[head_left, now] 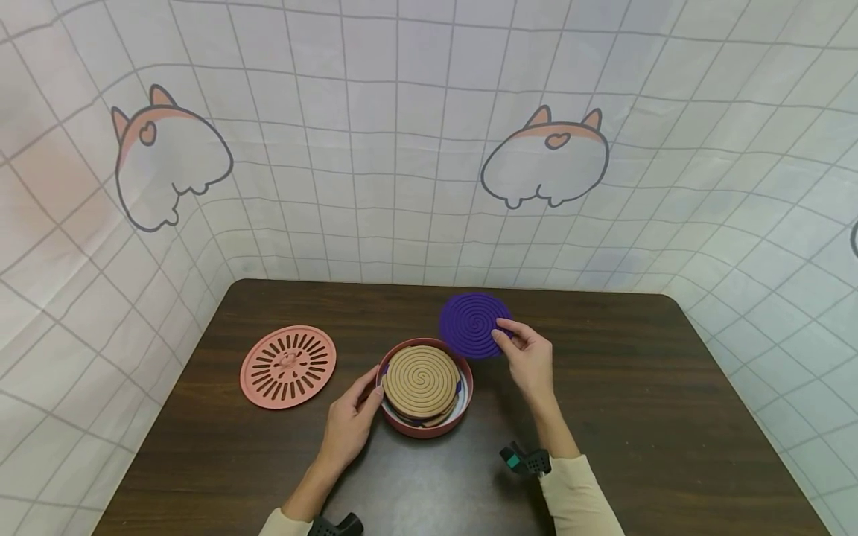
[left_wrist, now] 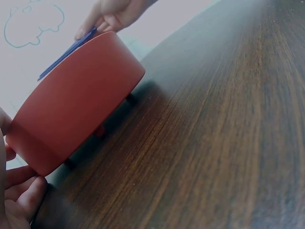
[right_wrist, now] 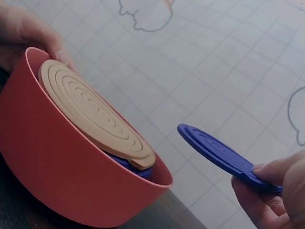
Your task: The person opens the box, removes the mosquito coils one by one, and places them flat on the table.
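Low and left of centre in the head view, your left hand (head_left: pixel 348 424) grips the bowl (head_left: pixel 424 432); in it, mid-frame, a tan disc (head_left: pixel 421 380) tops a stack; right of centre, your right hand (head_left: pixel 532 365) pinches the purple disc (head_left: pixel 469 324), held up by the bowl's upper-right rim; the pink slotted disc (head_left: pixel 288 363) lies left; the curtain (head_left: pixel 375 171) fills the upper frame.

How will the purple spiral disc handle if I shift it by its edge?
Probably stiff: the purple disc shows no obvious sag though the right hand pinches it only near one edge. It looks thin, so likely light. Its spiral grooves may help against slipping.
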Tool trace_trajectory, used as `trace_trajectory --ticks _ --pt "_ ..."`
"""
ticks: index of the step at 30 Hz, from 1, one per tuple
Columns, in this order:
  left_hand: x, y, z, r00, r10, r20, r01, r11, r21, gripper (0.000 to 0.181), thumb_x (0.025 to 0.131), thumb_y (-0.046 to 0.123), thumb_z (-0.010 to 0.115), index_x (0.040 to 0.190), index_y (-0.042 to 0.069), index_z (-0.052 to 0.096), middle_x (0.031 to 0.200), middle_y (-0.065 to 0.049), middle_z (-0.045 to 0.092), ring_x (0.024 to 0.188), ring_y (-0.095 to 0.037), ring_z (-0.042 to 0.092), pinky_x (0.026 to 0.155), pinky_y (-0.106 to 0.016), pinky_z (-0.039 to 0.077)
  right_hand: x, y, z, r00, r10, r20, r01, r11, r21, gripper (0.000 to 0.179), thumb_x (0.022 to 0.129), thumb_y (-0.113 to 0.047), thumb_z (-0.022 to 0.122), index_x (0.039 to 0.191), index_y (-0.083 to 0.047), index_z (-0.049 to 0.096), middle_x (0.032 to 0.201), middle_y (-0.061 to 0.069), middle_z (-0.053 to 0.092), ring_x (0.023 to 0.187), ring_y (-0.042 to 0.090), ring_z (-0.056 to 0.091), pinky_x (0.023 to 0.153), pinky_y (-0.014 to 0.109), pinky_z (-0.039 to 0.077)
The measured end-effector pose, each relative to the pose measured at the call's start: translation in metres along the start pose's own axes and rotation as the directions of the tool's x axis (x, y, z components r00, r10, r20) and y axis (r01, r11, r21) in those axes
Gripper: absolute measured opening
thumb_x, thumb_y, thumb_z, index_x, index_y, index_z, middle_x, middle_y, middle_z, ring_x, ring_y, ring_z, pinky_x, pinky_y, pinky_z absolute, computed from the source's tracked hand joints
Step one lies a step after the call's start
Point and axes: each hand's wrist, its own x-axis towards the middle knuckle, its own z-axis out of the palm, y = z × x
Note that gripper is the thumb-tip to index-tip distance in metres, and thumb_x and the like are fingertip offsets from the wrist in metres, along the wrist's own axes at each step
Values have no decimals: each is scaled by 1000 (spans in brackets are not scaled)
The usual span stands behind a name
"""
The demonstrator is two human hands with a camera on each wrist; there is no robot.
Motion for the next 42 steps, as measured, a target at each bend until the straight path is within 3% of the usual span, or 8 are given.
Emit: trace_trajectory --ticks 10,28,42 --pt "0 0 0 1000 5 12 -5 1000 -11 42 102 36 58 142 25 57 140 0 62 126 -15 61 101 -27 51 19 46 2 997 -26 -79 27 1000 3 23 89 -12 76 111 -3 76 55 -8 44 45 -1 33 42 16 24" --pt "1 -1 0 1000 10 11 -9 999 -38 41 102 33 58 142 22 58 139 0 63 125 -12 61 99 -19 50 35 60 0 993 6 -122 -16 996 -83 21 89 -15 76 108 -6 77 57 -11 37 50 3 33 45 17 25" --pt "1 -1 1 1000 12 2 -12 1000 -24 41 102 33 59 140 21 59 138 0 64 125 -12 61 100 -24 51 48 76 -1 988 68 -140 -89 985 -148 23 90 -19 76 110 -9 77 59 -10 41 51 5 37 45 20 30"
